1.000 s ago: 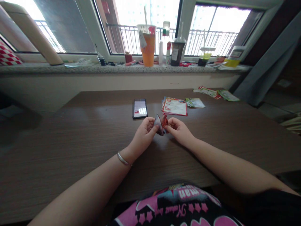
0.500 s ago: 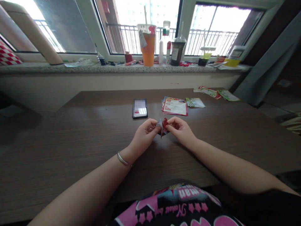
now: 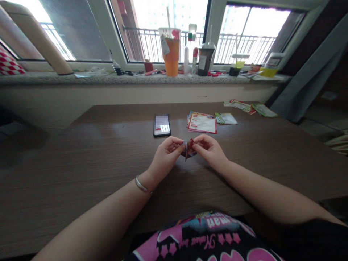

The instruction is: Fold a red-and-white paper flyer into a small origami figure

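Note:
Between my hands, just above the table, is a small piece of folded paper (image 3: 186, 153), printed red and dark with a pale side and pointed corners. My left hand (image 3: 170, 150) pinches its pale left part between thumb and fingers. On the other side, my right hand (image 3: 208, 148) pinches the red right part. Fingertips cover much of the paper, so its full shape is hidden. Beyond the hands lies a stack of printed paper sheets (image 3: 202, 123) with red borders. A phone (image 3: 162, 125) with a lit screen rests left of the stack.
More printed papers lie right of the stack (image 3: 226, 118) and at the table's back right (image 3: 241, 106). On the stone windowsill (image 3: 95, 79) stand a tall orange drink cup (image 3: 172, 54), a dark drink cup (image 3: 206, 59) and bottles. The brown table (image 3: 103, 152) meets the wall.
The folded paper has tilted and shifted very slightly between my fingers. Both hands keep their pinch in nearly the same place.

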{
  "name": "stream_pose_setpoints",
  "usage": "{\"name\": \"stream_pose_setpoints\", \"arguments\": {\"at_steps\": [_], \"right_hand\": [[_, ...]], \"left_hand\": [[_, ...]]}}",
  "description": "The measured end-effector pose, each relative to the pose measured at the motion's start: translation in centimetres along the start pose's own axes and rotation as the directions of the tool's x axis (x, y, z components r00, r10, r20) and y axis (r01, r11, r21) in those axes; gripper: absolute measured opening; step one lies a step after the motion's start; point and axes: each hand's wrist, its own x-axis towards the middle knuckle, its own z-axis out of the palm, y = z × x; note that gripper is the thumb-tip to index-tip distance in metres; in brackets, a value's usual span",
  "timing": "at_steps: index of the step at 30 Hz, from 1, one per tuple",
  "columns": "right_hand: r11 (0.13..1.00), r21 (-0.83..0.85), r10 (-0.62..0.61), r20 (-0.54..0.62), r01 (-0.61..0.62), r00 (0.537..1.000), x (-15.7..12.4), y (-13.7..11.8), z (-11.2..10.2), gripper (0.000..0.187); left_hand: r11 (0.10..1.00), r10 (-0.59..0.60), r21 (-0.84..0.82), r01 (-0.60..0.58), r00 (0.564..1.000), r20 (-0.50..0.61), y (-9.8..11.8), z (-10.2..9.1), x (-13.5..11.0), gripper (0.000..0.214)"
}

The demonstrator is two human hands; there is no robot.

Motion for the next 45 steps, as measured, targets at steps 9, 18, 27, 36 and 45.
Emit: {"name": "stream_pose_setpoints", "arguments": {"at_steps": [9,18,27,36,45], "right_hand": [[1.000,-0.011,-0.001,0.073,0.002,0.997,-0.19,0.06,-0.03,0.025],[1.000,0.025,0.006,0.065,-0.007,0.998,-0.21,-0.35,0.18,0.027],[0.997,-0.074,0.017,0.051,-0.013,0.999,-0.34,-0.26,0.33,0.022],[0.993,-0.117,-0.009,0.064,0.016,0.998,-0.50,-0.23,0.22,0.016],[0.986,-0.158,-0.028,0.094,0.042,0.995,-0.50,-0.85,0.14,0.010]], "left_hand": [[0.991,0.025,0.132,-0.033,0.998,0.062,0.11,-0.10,-0.30,0.014],[0.983,0.093,0.154,-0.102,0.994,0.063,0.19,0.13,-0.26,0.008],[0.994,0.059,0.086,-0.064,0.997,0.060,0.34,0.43,-0.60,0.010],[0.981,0.076,0.177,-0.080,0.997,0.033,0.51,0.31,-0.53,0.007],[0.958,0.108,0.260,-0.120,0.992,0.060,0.74,0.50,-0.72,0.004]]}}
